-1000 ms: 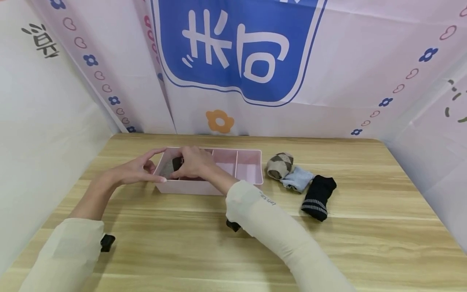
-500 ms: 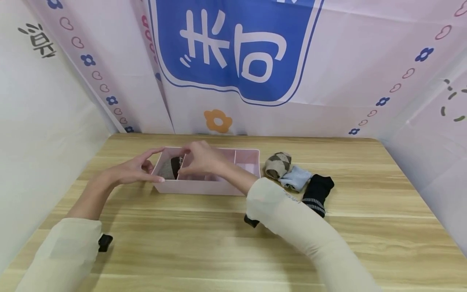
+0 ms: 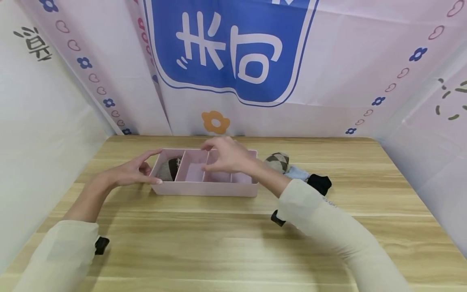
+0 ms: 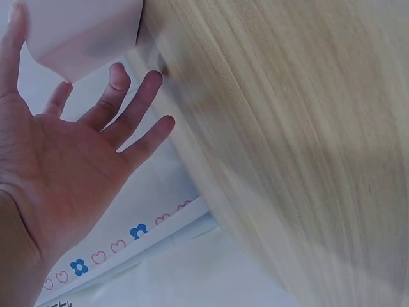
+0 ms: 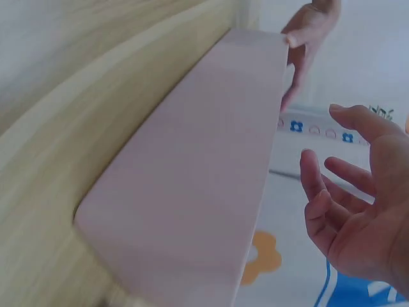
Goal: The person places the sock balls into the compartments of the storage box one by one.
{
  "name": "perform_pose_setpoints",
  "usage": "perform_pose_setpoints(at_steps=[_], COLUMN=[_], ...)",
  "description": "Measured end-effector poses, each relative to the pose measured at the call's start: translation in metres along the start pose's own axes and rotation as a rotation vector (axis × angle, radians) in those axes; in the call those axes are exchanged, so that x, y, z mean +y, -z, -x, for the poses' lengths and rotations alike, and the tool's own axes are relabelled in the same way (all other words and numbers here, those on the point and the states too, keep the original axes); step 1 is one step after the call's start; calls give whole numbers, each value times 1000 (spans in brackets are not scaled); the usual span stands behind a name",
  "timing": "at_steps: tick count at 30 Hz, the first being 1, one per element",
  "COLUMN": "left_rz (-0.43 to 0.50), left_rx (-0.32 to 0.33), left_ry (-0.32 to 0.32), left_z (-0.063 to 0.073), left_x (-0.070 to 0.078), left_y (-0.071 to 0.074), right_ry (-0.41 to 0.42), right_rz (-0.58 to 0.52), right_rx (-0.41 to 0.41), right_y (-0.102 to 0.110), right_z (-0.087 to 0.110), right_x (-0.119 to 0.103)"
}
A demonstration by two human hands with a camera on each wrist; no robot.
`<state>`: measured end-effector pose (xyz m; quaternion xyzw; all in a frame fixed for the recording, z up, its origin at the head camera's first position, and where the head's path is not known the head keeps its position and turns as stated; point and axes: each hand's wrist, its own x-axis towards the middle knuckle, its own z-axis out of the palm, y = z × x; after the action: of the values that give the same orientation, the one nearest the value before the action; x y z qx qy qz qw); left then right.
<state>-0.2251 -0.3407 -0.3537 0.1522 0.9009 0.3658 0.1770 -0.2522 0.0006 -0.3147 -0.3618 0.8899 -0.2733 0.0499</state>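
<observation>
A pink storage box (image 3: pixel 208 189) with several compartments stands on the wooden table. Its leftmost compartment contains a grey sock with a black cuff (image 3: pixel 168 169). My left hand (image 3: pixel 132 171) holds the box's left end, thumb on the front rim and index finger at the back corner; the other fingers stick out loosely in the left wrist view. Over the middle compartments hovers my right hand (image 3: pixel 230 156), fingers loosely bent and holding nothing, as the right wrist view (image 5: pixel 364 198) confirms.
To the right of the box lie an argyle sock (image 3: pixel 277 162), a light blue sock (image 3: pixel 297 173) and a black sock (image 3: pixel 319 184), the last partly hidden by the right sleeve. Printed cloth (image 3: pixel 313 117) hangs behind and beside the table.
My right hand has let go of the grey sock in the leftmost compartment, lifted and moved right along the box. My left hand stays at the box's left end.
</observation>
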Motion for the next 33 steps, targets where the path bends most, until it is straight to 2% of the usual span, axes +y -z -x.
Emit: perform_pose_setpoints(at_steps=[5,13,21,33], left_rz=[1,-4,-3,7], left_rx=[-1,-9,-8,-13], left_ry=[5,17,5,1], left_z=[2,1,1,2], left_x=[0,0,0,1], left_y=[1,0,0,0], right_ry=[-3,-42,-135,-229], right_rz=[-42,-29,-169,-84], right_rx=[29,71,119,130], right_y=[13,33,52,66], right_z=[18,50,89,132], right_x=[16,41,75,117])
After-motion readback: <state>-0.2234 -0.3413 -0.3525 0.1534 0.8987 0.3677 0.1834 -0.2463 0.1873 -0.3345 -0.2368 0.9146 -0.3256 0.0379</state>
